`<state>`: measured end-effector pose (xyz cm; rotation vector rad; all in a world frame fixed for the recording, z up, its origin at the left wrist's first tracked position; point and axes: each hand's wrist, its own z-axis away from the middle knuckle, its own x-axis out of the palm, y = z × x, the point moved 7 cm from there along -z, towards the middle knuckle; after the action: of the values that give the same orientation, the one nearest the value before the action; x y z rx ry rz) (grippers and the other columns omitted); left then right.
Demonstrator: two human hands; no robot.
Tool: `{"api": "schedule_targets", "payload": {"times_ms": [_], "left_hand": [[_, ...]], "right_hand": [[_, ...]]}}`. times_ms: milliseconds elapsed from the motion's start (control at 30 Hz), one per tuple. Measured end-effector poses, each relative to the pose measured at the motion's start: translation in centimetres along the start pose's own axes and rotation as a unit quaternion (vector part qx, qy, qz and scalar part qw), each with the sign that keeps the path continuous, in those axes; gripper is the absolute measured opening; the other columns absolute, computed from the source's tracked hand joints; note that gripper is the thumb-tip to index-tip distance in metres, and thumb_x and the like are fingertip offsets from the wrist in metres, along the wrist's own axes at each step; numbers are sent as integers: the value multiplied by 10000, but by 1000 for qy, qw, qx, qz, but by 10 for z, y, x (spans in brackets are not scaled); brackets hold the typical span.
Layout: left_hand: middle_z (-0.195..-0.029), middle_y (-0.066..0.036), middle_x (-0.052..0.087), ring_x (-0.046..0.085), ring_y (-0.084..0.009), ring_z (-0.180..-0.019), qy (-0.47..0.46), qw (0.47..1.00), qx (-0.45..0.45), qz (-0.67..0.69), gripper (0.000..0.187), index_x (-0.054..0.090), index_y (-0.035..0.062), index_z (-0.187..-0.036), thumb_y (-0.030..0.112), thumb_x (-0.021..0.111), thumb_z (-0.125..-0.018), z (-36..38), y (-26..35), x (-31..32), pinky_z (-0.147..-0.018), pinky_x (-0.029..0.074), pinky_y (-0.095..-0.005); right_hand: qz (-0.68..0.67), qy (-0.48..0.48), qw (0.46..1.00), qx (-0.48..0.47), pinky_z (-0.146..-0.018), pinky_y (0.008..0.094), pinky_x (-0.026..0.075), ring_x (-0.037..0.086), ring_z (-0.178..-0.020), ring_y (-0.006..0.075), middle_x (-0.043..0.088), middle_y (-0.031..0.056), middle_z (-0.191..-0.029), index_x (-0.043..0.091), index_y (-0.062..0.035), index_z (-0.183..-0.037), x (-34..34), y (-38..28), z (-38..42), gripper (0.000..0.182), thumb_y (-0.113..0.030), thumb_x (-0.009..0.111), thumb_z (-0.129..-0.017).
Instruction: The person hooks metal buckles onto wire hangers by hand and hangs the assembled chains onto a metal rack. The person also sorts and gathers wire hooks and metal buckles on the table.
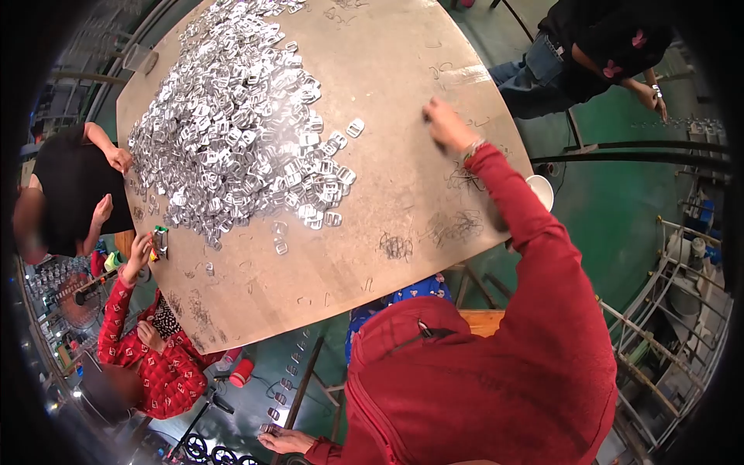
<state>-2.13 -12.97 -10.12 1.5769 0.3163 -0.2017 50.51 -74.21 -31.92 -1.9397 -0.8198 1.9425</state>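
My right hand reaches over the far right part of the table, its fingers curled together just above the surface. Whatever may be between its fingertips is hidden. Low beside my body, under the table's level, my left hand has its fingers around a metal buckle. A row of similar buckles runs upward from there along a dark bar. On the tabletop lies a large heap of silver buckles. A single loose buckle sits at the heap's right side, left of my right hand.
Thin dark wire pieces lie in small piles on the table. A white bowl is by the right edge. One person in patterned red and another in black are at the left; a third person stands at the upper right.
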Motion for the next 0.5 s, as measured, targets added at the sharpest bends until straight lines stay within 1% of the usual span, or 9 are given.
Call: {"api": "schedule_targets", "payload": {"times_ms": [67,133,200,333,367,400,433,467,500], "left_hand": [[-1266,-198,454,464,-316,-1129,-43,991,99,-83,477,404,-48,-1286,67,549,-847,-30,-19,-17,-964,357,-341],[-1230,-191,474,488,-303,-1084,-57,925,284,-245,440,423,-47,-1266,101,539,-868,-34,-12,-23,-930,382,-341],[-1155,-188,512,537,-290,-990,-45,722,514,-461,392,456,-48,-1227,139,522,-889,-17,2,-20,-859,431,-350],[-1212,-217,486,527,-302,-1038,-29,792,401,-460,404,432,-61,-1250,122,505,-897,-36,1,-33,-890,421,-353],[-1227,-210,477,518,-284,-1057,-53,924,277,-259,382,435,-64,-1247,105,490,-908,-53,-13,-40,-876,431,-341],[-1208,-184,486,515,-261,-1052,9,998,65,4,377,439,-66,-1242,107,497,-912,-37,-11,-28,-866,439,-328],[-1224,-175,480,505,-255,-1071,-25,948,230,-216,387,457,-46,-1231,151,516,-903,-47,-10,-32,-885,431,-343],[-1240,-166,474,495,-249,-1091,-53,822,380,-420,399,475,-27,-1221,195,535,-895,-52,-16,-31,-903,423,-358],[-1221,-163,483,502,-247,-1074,-51,868,341,-357,390,484,-26,-1208,209,531,-900,-52,-11,-30,-886,435,-355]], "right_hand": [[-60,-52,997,-6,-826,425,441,521,-945,379,507,225,-979,564,-19,-1024,18,-43,14,321,7,494,-711],[-73,-29,997,13,-851,420,434,521,-958,372,510,233,-990,558,-24,-1084,-6,-88,19,354,-15,512,-733],[-44,67,994,77,-872,441,426,507,-994,389,503,236,-1041,537,-8,-1122,-30,-61,7,371,-35,513,-753],[265,169,918,243,-936,507,383,434,-1109,462,457,253,-1186,484,33,-1193,-36,47,4,423,-87,505,-788],[219,133,911,322,-975,551,330,337,-1193,513,381,265,-1301,427,52,-1256,-11,64,10,479,-125,476,-813],[283,94,902,312,-995,558,298,317,-1212,510,365,274,-1319,421,59,-1265,22,68,13,490,-141,470,-820],[341,50,889,300,-1016,565,266,296,-1231,508,350,283,-1336,414,65,-1273,50,62,16,502,-158,464,-827],[386,9,882,272,-1020,581,244,295,-1227,516,356,283,-1334,416,82,-1265,53,21,17,507,-166,464,-826],[427,-32,871,241,-1025,596,221,294,-1224,524,362,282,-1333,418,99,-1257,48,-32,23,513,-175,464,-825]]}}
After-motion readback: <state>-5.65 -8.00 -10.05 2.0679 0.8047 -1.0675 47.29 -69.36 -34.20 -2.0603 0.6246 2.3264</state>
